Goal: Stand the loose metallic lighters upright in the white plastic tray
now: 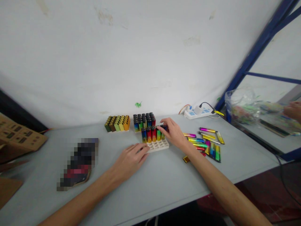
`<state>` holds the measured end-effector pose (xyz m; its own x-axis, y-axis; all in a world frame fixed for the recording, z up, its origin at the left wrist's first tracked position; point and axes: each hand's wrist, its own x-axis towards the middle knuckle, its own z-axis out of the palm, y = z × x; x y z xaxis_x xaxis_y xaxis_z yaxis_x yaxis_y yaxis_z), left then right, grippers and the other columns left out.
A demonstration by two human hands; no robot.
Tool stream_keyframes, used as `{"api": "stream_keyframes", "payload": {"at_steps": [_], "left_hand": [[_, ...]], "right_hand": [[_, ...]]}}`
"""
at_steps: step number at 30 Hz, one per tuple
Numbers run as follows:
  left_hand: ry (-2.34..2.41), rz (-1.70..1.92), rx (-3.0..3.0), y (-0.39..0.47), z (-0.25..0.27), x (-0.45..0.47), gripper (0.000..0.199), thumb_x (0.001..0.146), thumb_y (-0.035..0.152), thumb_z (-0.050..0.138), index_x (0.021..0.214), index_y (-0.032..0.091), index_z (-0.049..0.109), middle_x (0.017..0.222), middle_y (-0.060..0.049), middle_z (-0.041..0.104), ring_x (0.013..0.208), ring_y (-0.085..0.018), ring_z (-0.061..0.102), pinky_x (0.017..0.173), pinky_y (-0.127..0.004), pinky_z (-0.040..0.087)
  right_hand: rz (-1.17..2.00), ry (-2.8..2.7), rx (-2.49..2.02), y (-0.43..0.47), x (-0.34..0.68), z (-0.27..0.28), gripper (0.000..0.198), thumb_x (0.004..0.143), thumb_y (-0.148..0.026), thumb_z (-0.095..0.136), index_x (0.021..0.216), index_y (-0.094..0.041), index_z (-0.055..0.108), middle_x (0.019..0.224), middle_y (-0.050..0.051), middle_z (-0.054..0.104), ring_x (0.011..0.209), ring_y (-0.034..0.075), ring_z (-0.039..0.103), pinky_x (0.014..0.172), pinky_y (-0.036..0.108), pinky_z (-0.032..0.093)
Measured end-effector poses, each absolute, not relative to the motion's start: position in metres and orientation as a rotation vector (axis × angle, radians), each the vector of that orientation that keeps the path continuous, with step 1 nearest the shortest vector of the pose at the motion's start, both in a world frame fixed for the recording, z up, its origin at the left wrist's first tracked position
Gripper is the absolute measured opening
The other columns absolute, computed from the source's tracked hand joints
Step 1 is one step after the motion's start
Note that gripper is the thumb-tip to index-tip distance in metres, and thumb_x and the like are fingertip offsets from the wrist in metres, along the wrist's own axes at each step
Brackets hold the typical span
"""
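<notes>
A white holed tray (162, 145) lies on the table with several empty holes in front. A row of lighters (154, 135) with dark tops and shiny blue, red and green bodies stands upright at its back. My left hand (134, 157) rests low at the tray's left front corner, fingers closed on that edge. At the right end of the row, my right hand (173, 131) has its thumb and fingers around a lighter, which they partly hide. Beside my right forearm lie several loose metallic lighters (213, 150) in mixed colours.
Behind stand a full block of colourful lighters (144, 121) and a block of gold-topped ones (117, 123). A power strip (198, 112) lies by the wall. At left are a blurred-out flat item (78, 164) and cardboard boxes (21, 133). Beyond the blue frame (249, 59), another person's hand (293, 111) shows.
</notes>
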<state>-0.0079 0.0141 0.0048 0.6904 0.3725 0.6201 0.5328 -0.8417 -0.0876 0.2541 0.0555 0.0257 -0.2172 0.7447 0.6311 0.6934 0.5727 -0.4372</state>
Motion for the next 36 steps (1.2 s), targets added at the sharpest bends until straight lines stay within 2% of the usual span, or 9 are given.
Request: {"api": "stream_keyframes", "payload": {"at_steps": [6,9,15,20,25,28,31,36], "left_hand": [[-0.732,-0.892,-2.639,0.015,0.006,-0.008,0.022,0.110,0.023,0.046,0.114,0.017,0.067,0.108,-0.009,0.077,0.092,-0.023,0.076,0.083,-0.036,0.063],[-0.734,-0.901,-2.639,0.014,0.007,-0.008,0.021,0.109,0.022,0.047,0.114,0.016,0.066,0.108,-0.009,0.077,0.092,-0.023,0.076,0.082,-0.036,0.064],[-0.733,-0.908,-2.633,0.015,0.007,-0.009,0.024,0.111,0.023,0.043,0.113,0.016,0.066,0.107,-0.009,0.077,0.092,-0.022,0.076,0.082,-0.036,0.064],[-0.743,-0.875,-2.660,0.015,0.006,-0.010,0.026,0.111,0.024,0.043,0.112,0.016,0.067,0.109,-0.009,0.077,0.093,-0.022,0.076,0.084,-0.035,0.064],[-0.739,-0.885,-2.672,0.014,0.005,-0.009,0.022,0.110,0.023,0.047,0.112,0.016,0.068,0.109,-0.009,0.077,0.093,-0.022,0.076,0.085,-0.036,0.063],[-0.738,-0.887,-2.675,0.013,0.005,-0.009,0.022,0.109,0.022,0.048,0.112,0.016,0.069,0.109,-0.010,0.077,0.093,-0.023,0.076,0.085,-0.037,0.064],[-0.747,-0.894,-2.655,0.014,0.006,-0.010,0.024,0.110,0.024,0.046,0.112,0.016,0.069,0.108,-0.009,0.077,0.092,-0.023,0.076,0.084,-0.036,0.063],[-0.749,-0.917,-2.611,0.018,0.006,-0.013,0.028,0.111,0.029,0.045,0.113,0.016,0.069,0.107,-0.010,0.077,0.092,-0.022,0.076,0.084,-0.036,0.063]], "right_hand": [[0.230,-1.888,-1.133,0.054,0.265,0.022,0.031,0.100,-0.050,0.065,0.111,-0.022,0.059,0.091,0.005,0.070,0.071,0.018,0.068,0.069,0.032,0.060],[0.268,-1.890,-1.111,0.054,0.271,0.019,0.028,0.100,-0.049,0.065,0.107,-0.022,0.061,0.088,0.003,0.070,0.072,0.017,0.068,0.067,0.030,0.060],[0.197,-1.998,-1.025,0.049,0.271,0.023,0.021,0.105,-0.040,0.060,0.110,-0.022,0.067,0.098,0.006,0.070,0.081,0.018,0.069,0.073,0.032,0.061],[0.020,-2.005,-1.042,0.049,0.283,0.035,0.024,0.107,-0.039,0.054,0.110,-0.022,0.071,0.112,0.010,0.064,0.085,0.018,0.067,0.076,0.032,0.059],[-0.126,-1.862,-1.365,0.060,0.339,0.035,0.030,0.106,-0.039,0.054,0.123,-0.019,0.068,0.090,0.008,0.069,0.081,0.023,0.067,0.081,0.038,0.057],[-0.166,-1.839,-1.688,0.061,0.377,0.031,0.027,0.099,-0.035,0.062,0.114,-0.016,0.073,0.100,0.014,0.073,0.098,0.030,0.070,0.096,0.046,0.055],[-0.009,-1.933,-1.883,0.055,0.398,0.030,0.027,0.091,-0.040,0.072,0.106,-0.017,0.078,0.113,0.016,0.074,0.109,0.032,0.069,0.101,0.044,0.052],[0.284,-2.127,-1.945,0.051,0.393,0.036,0.036,0.083,-0.056,0.080,0.095,-0.021,0.083,0.106,0.011,0.077,0.101,0.029,0.070,0.090,0.035,0.053]]}}
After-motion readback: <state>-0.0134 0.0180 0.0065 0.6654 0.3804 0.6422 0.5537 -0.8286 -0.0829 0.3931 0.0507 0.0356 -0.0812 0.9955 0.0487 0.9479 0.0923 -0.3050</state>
